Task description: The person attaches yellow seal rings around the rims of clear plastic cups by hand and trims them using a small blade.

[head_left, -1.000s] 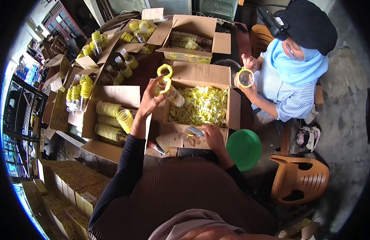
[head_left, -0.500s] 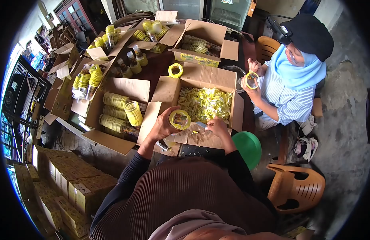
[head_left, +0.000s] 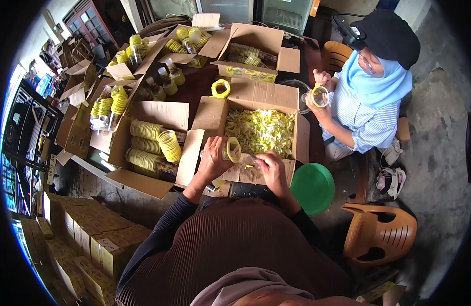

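My left hand (head_left: 213, 159) is wrapped round a clear container with a yellow rim (head_left: 234, 150), which lies sideways with its rim toward my right hand. My right hand (head_left: 271, 168) is closed on the handle end of a small blade (head_left: 249, 157), whose tip is at the container's rim. Both hands are over the near flap of a cardboard box (head_left: 263, 95) full of yellow and white pieces (head_left: 260, 130). A yellow ring-shaped object (head_left: 220, 88) rests on the box's far left corner.
Left stands a box with stacked yellow-rimmed containers (head_left: 145, 145); more boxes (head_left: 252, 71) and bottles (head_left: 169, 81) are behind. A co-worker (head_left: 370, 97) sits at the right holding a yellow-rimmed container. A green basin (head_left: 312, 188) and an orange chair (head_left: 381, 234) are nearer me.
My left hand has come down from above the box to its near flap with the container, then turned the container sideways. The blade has come up to the rim.
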A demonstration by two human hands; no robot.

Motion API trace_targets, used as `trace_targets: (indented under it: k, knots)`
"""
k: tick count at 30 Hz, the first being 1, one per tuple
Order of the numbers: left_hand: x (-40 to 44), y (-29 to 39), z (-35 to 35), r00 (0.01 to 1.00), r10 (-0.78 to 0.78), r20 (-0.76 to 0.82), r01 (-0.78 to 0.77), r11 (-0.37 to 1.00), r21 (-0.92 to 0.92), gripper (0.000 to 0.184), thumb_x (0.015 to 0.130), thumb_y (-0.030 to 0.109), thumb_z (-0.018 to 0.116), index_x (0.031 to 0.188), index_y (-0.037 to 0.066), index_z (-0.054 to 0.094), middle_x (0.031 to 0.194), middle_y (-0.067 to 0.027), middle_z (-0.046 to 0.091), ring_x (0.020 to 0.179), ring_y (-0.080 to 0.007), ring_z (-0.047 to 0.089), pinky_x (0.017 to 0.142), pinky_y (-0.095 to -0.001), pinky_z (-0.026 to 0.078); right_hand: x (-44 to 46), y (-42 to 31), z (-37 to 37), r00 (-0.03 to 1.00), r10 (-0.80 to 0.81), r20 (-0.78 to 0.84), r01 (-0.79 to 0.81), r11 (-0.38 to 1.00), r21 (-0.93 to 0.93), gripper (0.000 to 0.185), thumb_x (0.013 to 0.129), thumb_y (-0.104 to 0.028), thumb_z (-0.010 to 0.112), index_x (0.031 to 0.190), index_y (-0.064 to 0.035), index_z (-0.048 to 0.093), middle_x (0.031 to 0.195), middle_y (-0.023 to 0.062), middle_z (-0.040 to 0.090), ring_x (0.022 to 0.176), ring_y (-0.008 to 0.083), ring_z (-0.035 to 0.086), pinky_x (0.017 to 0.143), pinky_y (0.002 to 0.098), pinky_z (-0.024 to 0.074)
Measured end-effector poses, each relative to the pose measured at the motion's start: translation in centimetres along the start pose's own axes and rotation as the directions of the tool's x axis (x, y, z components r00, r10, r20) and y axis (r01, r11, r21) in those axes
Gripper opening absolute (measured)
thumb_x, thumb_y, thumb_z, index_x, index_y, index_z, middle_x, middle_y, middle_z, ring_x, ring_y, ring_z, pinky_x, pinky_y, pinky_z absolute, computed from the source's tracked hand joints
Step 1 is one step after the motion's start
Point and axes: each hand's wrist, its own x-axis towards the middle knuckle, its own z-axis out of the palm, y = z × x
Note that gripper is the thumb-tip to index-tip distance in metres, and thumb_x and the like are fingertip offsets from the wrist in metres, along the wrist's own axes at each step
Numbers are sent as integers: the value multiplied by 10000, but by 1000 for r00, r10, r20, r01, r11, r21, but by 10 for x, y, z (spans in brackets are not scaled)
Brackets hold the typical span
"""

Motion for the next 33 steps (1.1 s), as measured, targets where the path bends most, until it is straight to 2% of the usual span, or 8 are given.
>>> trace_targets:
  k: [12,18,21,27,28,29,31,33]
  knots:
    - [6,1,5,996,9,92,-18,995,98,587,606,138,803,1114,33,527,1036,-139,577,982,-345,548,908,-432,416,-4,-15,0,981,-139,135,166,962,-216,219,749,23,648,954,-54,651,890,75,560,852,272,569,741,378,482]
    - [8,-4,8,1000,16,25,-16,1000,-9,561,600,162,812,1075,27,546,951,-141,607,932,-344,592,846,-419,468,-13,-4,11,954,-266,140,299,893,-336,214,737,-20,641,950,-32,640,891,79,546,837,258,563,725,382,471]
    - [7,-4,7,959,-140,245,187,965,-182,499,605,187,789,1013,42,541,903,-123,611,883,-339,595,802,-429,472,-18,2,14,945,-279,169,324,864,-385,221,729,-28,645,950,-25,640,885,80,536,823,255,562,706,383,469]
    - [4,-14,23,995,4,104,-2,1000,-20,507,601,169,794,1032,19,572,955,-153,612,913,-354,590,807,-416,485,-11,5,13,988,-93,127,125,953,-276,213,735,14,639,935,-60,642,866,87,545,816,280,577,691,374,486]
    - [3,-19,25,995,-26,100,24,1000,17,516,605,176,800,1042,29,570,971,-154,612,927,-355,586,816,-420,479,-11,11,15,999,20,44,-11,983,-181,201,747,21,639,934,-53,638,856,94,554,805,290,584,688,378,484]
    - [0,-25,26,965,-165,202,166,986,10,635,607,241,804,1153,46,546,1094,-171,599,1073,-372,556,962,-451,420,-12,19,15,990,140,-28,-141,987,-74,189,759,27,639,933,-46,633,846,102,564,793,301,591,685,381,483]
    - [-4,-33,27,978,-139,155,131,990,58,665,612,247,811,1182,48,532,1127,-168,592,1098,-380,544,976,-462,411,-17,43,16,990,131,-57,-135,988,-73,167,778,14,653,936,-32,626,840,119,578,755,315,597,669,379,478]
    - [-3,-24,19,989,-95,114,96,995,-4,654,625,220,813,1181,37,521,1134,-166,593,1113,-359,543,998,-464,398,-27,67,19,973,230,25,-230,973,-21,152,796,44,658,932,-17,627,844,104,597,681,235,591,603,328,469]
